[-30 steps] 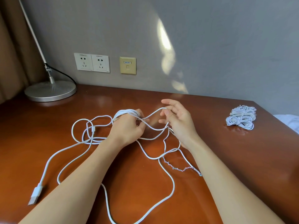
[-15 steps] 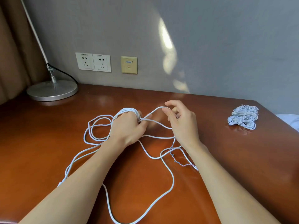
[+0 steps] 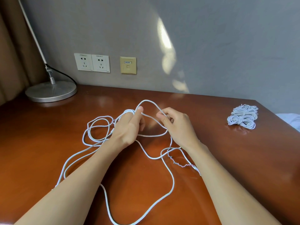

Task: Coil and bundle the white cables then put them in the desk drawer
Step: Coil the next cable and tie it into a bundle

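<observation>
A long white cable [image 3: 168, 194] sprawls in loose loops over the brown desk [image 3: 48, 143]. Several turns of it are wound round the fingers of my left hand [image 3: 128, 127], whose thumb presses the strand. My right hand [image 3: 176, 125] pinches the cable a little to the right, and an arch of cable rises between the two hands. A frayed end with coloured wires [image 3: 181, 164] lies beside my right forearm. Two coiled white cable bundles [image 3: 242, 116] lie at the desk's right side. No drawer is in view.
A silver lamp base [image 3: 51, 91] with a white arm and black cord stands at the back left. Two wall sockets [image 3: 91, 62] and a beige data port [image 3: 128, 65] sit above the desk. The desk's right edge runs past the bundles, with white fabric [image 3: 292, 120] beyond.
The loose loops at the left have been drawn in toward my left hand. The plug end at the front left has slid out of sight. My right hand has lifted a new arch of cable.
</observation>
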Tool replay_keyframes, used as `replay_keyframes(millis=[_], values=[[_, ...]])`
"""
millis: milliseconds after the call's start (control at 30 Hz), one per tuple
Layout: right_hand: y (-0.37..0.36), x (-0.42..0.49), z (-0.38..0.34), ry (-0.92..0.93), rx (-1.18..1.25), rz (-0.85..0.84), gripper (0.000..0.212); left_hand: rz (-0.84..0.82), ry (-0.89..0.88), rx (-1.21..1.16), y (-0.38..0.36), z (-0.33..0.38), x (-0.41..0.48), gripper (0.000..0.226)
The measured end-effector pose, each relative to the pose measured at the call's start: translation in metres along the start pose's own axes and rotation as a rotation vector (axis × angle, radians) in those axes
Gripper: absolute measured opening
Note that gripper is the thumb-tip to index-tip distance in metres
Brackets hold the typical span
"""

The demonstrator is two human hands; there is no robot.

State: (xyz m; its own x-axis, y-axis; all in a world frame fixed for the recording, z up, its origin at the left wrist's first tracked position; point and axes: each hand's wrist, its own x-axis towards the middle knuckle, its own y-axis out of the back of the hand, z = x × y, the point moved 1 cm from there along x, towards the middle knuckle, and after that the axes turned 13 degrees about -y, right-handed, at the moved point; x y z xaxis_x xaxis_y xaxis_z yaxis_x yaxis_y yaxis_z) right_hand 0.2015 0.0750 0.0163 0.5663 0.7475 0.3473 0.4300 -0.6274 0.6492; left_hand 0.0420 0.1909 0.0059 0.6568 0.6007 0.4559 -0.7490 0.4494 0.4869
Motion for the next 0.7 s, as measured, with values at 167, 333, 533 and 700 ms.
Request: replay_keyframes(millis=[167,333,533,700], values=[[-0.001,0.001,0.0,0.004,0.033,-0.049,0.017,-0.057,-0.011,-0.367,0.001,0.016,-0.002,0.074],[-0.002,0.002,-0.001,-0.025,0.036,-0.101,0.024,0.031,0.124,-0.767,0.004,0.013,0.0,0.071],[-0.002,0.0,-0.001,-0.052,0.017,-0.192,0.026,0.142,0.201,-1.16,0.01,0.012,0.004,0.056],[-0.001,-0.003,-0.003,-0.081,-0.037,-0.325,0.025,0.222,0.223,-1.527,0.014,0.01,0.006,0.051]])
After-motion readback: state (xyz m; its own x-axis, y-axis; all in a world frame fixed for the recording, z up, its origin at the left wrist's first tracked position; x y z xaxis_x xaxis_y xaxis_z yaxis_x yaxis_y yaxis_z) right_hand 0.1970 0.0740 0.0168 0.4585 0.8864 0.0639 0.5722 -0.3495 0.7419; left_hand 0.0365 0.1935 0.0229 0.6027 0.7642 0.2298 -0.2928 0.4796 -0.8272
